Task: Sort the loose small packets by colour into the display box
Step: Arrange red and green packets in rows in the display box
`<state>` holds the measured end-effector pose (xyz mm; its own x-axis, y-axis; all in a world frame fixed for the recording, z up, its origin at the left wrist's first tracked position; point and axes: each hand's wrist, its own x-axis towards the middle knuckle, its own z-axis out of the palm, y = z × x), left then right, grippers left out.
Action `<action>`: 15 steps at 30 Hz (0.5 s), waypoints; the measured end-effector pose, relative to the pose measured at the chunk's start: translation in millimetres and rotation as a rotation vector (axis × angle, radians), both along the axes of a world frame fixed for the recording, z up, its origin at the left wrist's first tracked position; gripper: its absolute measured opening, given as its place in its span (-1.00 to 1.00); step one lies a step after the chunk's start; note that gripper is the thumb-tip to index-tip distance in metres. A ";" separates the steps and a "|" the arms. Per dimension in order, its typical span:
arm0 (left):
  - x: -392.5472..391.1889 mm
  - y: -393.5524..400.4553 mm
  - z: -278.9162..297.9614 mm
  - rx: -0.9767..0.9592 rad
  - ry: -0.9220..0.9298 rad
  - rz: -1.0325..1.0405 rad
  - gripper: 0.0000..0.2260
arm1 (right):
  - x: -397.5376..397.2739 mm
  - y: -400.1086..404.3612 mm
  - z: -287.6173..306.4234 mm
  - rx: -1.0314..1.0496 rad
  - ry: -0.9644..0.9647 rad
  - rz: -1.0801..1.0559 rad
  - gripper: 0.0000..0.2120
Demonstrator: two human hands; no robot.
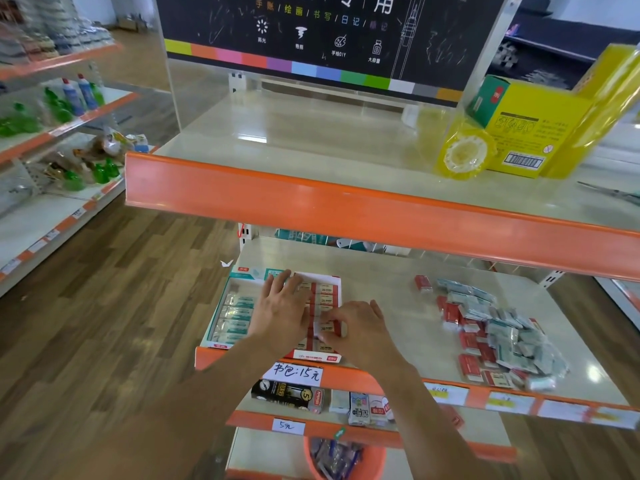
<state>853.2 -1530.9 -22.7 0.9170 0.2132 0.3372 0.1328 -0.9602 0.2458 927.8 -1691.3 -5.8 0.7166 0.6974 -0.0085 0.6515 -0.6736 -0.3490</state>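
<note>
Inside display box [221, 341]: teal packets [237, 315], red packets [325, 296].

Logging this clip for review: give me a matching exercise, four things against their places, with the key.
Things:
1. teal packets
2. loose pile
3. yellow box
4. left hand

Places:
A. upper shelf, right
B. left side of the display box
C. flat on the box's red rows
D. middle shelf, right of the box

Pairs: 1-B, 2-D, 3-A, 4-C
</note>
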 end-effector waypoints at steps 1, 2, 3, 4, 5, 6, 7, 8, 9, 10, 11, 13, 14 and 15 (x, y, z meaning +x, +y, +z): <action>0.3 -0.2 -0.2 0.003 0.006 0.000 -0.67 | -0.4 -0.3 -0.5 0.004 -0.001 0.002 -0.76; 0.3 -0.2 -0.6 0.005 0.013 0.001 -0.66 | -0.5 -0.7 -1.4 0.015 -0.003 0.004 -0.78; 0.3 -0.1 -0.9 0.007 0.024 0.003 -0.64 | -0.6 -1.1 -2.3 0.030 -0.004 0.005 -0.80; 0.2 -0.2 -1.1 0.011 0.032 0.004 -0.62 | -0.5 -1.8 -2.9 0.046 -0.001 0.005 -0.82; 0.0 -0.5 -1.2 0.014 0.036 0.004 -0.60 | -0.8 -2.3 -2.5 0.057 0.008 0.006 -0.82; -0.1 -1.1 -0.7 0.014 0.035 0.002 -0.59 | -0.9 -3.1 -1.7 0.062 0.018 0.007 -0.83; -0.5 -1.9 0.3 0.010 0.033 0.001 -0.58 | -1.0 -3.6 -0.8 0.059 0.032 0.008 -0.84; -1.0 -2.5 1.3 0.005 0.031 0.000 -0.58 | -1.2 -3.8 -0.1 0.053 0.046 0.009 -0.84; -1.4 -2.9 1.9 0.000 0.030 0.000 -0.57 | -1.7 -4.0 0.5 0.050 0.053 0.010 -0.84; -1.7 -3.3 2.4 -0.003 0.029 -0.001 -0.57 | -1.8 -4.3 0.6 0.051 0.056 0.010 -0.84; -1.8 -3.7 2.9 -0.006 0.033 -0.002 -0.57 | -2.2 -4.6 1.0 0.053 0.058 0.011 -0.83; -2.0 -4.4 3.8 -0.013 0.040 0.000 -0.57 | -2.9 -4.5 1.0 0.056 0.067 0.012 -0.82; -2.3 -4.6 4.2 -0.015 0.038 0.003 -0.57 | -3.1 -4.5 1.1 0.057 0.067 0.016 -0.82; -2.4 -4.7 4.4 -0.016 0.038 0.004 -0.57 | -3.3 -4.5 1.0 0.058 0.065 0.022 -0.81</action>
